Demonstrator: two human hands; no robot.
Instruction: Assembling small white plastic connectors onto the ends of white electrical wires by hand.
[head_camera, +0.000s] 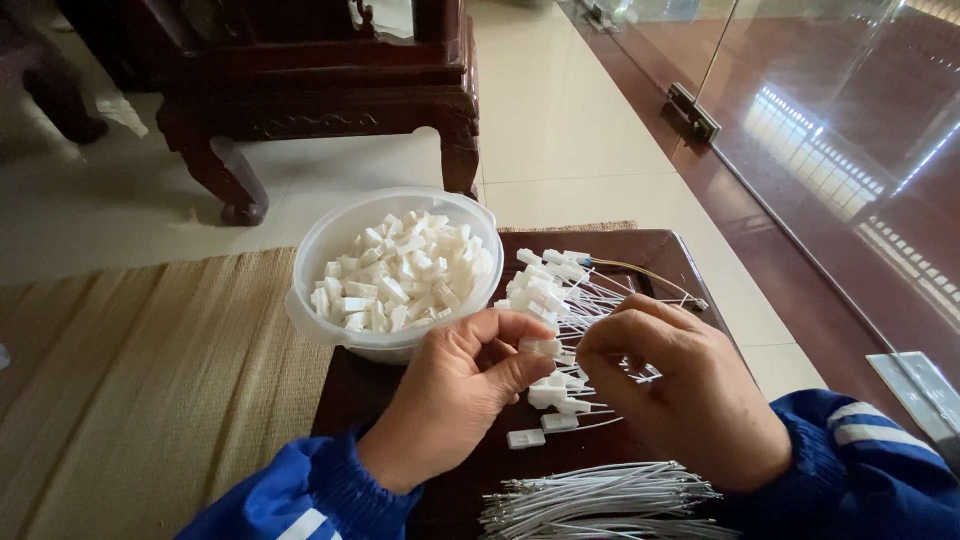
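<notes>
My left hand (455, 395) pinches a small white plastic connector (541, 347) between thumb and forefinger. Right beside it, my right hand (680, 390) is curled, its fingertips holding a thin white wire (640, 375) close to that connector. Both hands hover over a dark wooden tray (650, 250). Under and beyond them lies a pile of white connectors with wires fitted (555, 285). A single loose connector (526, 438) lies near my left wrist.
A translucent plastic bowl (330, 250) full of white connectors stands at the tray's left. A bundle of white wires (600, 497) lies at the near edge. A woven mat (150, 360) covers the floor to the left, carved dark furniture (320, 90) stands behind, and a glass panel (840, 130) rises on the right.
</notes>
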